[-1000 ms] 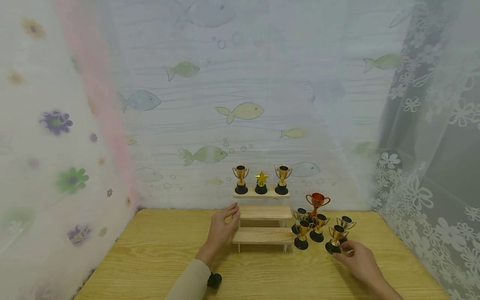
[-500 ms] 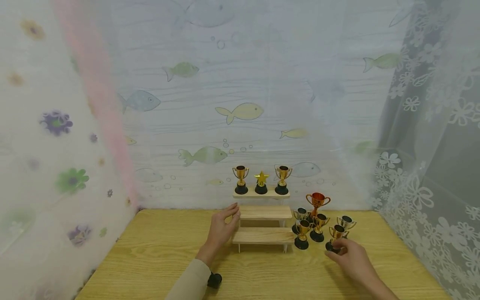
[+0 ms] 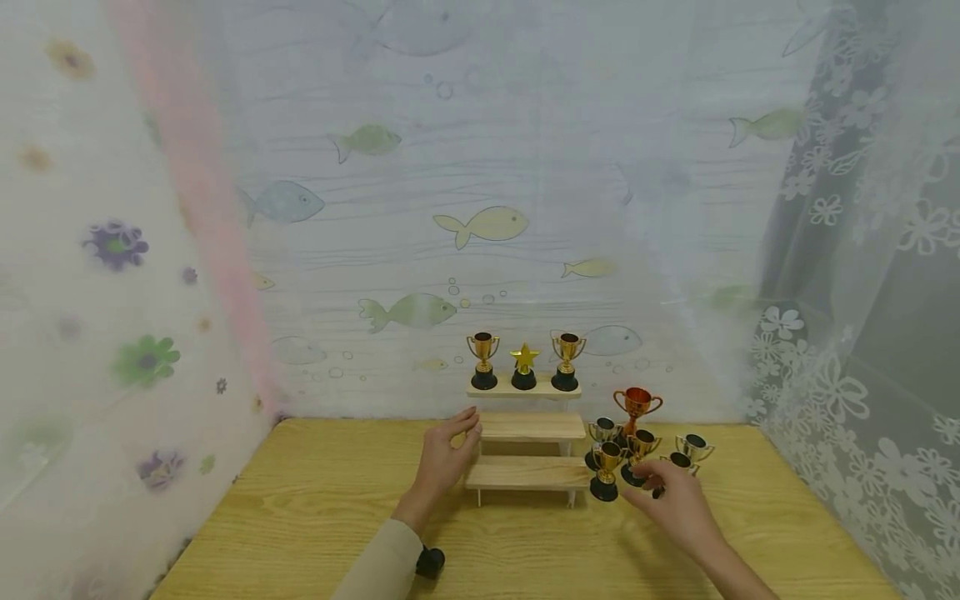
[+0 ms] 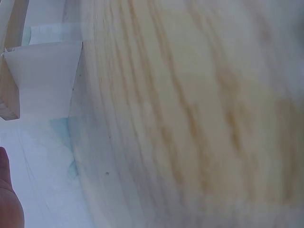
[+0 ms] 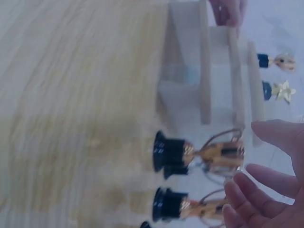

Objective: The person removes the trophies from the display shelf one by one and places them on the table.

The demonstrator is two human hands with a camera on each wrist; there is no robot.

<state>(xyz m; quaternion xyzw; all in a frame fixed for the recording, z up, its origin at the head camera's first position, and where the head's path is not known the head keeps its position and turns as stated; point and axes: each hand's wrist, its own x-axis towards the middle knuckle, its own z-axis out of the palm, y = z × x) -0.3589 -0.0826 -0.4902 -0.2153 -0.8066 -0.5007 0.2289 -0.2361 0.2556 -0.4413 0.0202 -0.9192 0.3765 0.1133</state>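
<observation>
A stepped wooden display shelf (image 3: 528, 473) stands on the table. My left hand (image 3: 441, 454) rests at its left side, fingers fairly straight against the middle step's end. My right hand (image 3: 681, 507) hovers over the small trophies at the right, thumb and fingers apart. Nearest it are a front gold trophy cup (image 5: 223, 154) and another gold trophy cup (image 3: 642, 443) behind; I see no grip on either. A further gold cup (image 3: 679, 461) is partly hidden by this hand. Silver cups (image 3: 602, 431) and an orange-red cup (image 3: 637, 402) stand around them.
On the top step stand a gold cup (image 3: 483, 358), a gold star trophy (image 3: 524, 362) and a second gold cup (image 3: 567, 358). A fish-patterned curtain (image 3: 480, 167) hangs behind the wooden table (image 3: 337, 500). A black object (image 3: 430, 561) shows beside the left sleeve.
My right hand has moved left, from beside the rightmost gold cup towards the other gold cups. That rightmost cup stays where it was. My left hand has kept its place at the shelf.
</observation>
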